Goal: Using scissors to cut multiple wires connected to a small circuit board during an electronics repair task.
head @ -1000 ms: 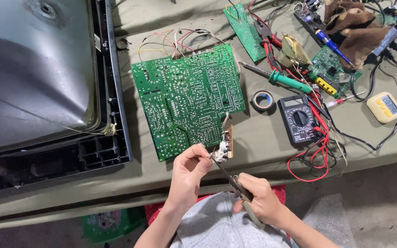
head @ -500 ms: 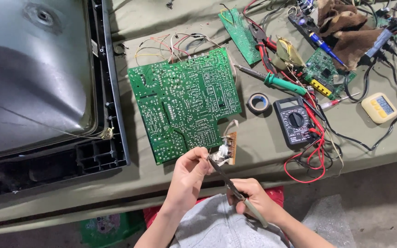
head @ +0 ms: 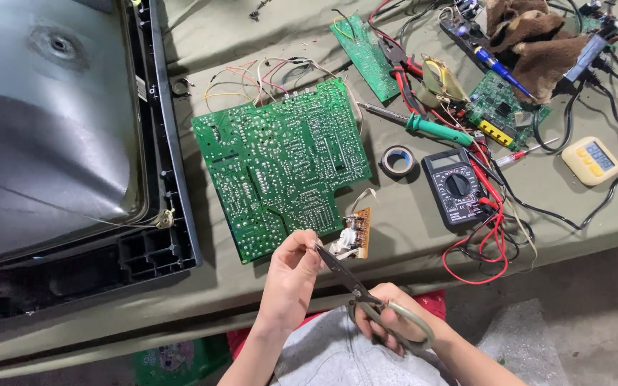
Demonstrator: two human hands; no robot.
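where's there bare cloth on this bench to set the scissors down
Bare cloth lies along the near edge below the multimeter, and between the green board and the tape roll. The far right is crowded with wires, tools and small boards. The tube fills the left.

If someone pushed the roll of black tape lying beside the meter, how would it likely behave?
The roll of black tape lies flat on the green cloth, so it would probably slide rather than roll. It looks small and hollow, so likely light. Pushed right, it would soon meet the meter close beside it.
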